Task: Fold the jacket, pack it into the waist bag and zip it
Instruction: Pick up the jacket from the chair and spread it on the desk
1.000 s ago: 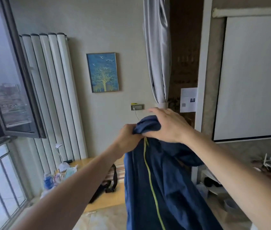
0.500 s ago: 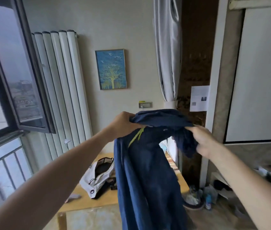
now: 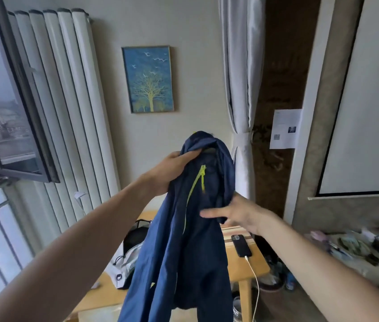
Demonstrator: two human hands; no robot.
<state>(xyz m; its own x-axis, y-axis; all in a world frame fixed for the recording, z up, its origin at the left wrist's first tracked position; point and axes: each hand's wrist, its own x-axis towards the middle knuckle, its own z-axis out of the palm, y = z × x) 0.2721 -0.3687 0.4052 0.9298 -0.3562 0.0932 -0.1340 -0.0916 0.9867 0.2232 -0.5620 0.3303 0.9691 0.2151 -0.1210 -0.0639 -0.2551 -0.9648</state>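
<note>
A navy jacket (image 3: 190,252) with a lime-yellow zipper hangs in the air in front of me, above the table. My left hand (image 3: 172,170) grips it near the collar, at the top. My right hand (image 3: 237,213) is lower, on the jacket's right side, with fingers spread flat against the cloth and a fold draped over it. A white and black waist bag (image 3: 129,254) lies open on the wooden table (image 3: 242,268), partly hidden behind the jacket.
A black phone (image 3: 241,245) with a white charging cable lies on the table's right side. A radiator and an open window are on the left. A curtain and a framed picture are on the wall. Clutter covers a surface at the right.
My right hand has dropped from the collar to the jacket's right side. My left hand has kept its hold at the top. The view has tilted down, showing more of the table.
</note>
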